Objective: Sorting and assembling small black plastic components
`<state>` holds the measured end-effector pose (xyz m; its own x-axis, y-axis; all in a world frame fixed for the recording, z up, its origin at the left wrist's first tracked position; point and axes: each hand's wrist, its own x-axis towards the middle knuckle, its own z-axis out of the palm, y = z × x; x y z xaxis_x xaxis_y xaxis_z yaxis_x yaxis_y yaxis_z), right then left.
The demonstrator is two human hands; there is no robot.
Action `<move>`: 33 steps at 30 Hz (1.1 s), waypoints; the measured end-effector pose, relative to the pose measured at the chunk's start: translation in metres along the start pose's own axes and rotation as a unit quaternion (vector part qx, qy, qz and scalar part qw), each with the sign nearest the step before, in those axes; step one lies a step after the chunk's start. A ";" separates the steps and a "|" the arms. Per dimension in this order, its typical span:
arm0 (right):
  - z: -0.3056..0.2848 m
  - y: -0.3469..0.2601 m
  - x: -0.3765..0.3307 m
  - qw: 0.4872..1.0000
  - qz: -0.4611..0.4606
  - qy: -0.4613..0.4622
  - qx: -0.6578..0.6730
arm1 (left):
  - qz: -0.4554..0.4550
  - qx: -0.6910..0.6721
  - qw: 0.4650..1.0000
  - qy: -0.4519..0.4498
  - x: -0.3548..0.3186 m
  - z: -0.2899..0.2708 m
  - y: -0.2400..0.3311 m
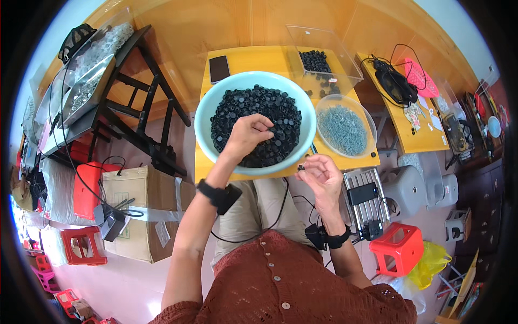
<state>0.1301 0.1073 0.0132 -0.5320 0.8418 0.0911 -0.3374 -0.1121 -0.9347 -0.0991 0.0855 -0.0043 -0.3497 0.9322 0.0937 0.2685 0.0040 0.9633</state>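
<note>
A pale turquoise basin [203,135] on the yellow table holds a heap of small round black plastic caps [280,102]. My left hand [249,136] is over the heap with its fingers curled together. Whatever those fingers may hold is too small to make out. Off the basin's front right side, my right hand [322,175] pinches a small black piece [301,168] between thumb and fingertips. To the right of the basin stands a clear round tub [372,135] full of thin silvery screws or pins [342,129].
Behind the tub, a clear plastic box [348,62] contains more black caps [315,62]. A phone [219,69] lies at the table's back left. Right of my legs are a metal rack [350,208] and red stool [396,248]; a cardboard box [143,213] stands left.
</note>
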 end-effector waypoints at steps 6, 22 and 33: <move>0.001 -0.007 -0.004 0.999 0.022 -0.034 0.019 | -0.046 -0.610 0.784 -0.105 -0.078 0.003 0.031; 0.040 -0.028 0.004 0.992 -0.057 -0.112 -0.029 | -0.065 -0.650 0.753 -0.080 -0.095 0.020 0.031; 0.043 -0.039 0.001 0.993 -0.050 -0.090 -0.056 | -0.055 -0.623 0.778 -0.064 -0.093 0.024 0.048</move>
<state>0.1094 0.0895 0.0650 -0.6340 0.7366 0.2357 -0.3122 0.0350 -0.9494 -0.0317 0.0074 0.0272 -0.1949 0.9798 0.0438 -0.8626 -0.1925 0.4678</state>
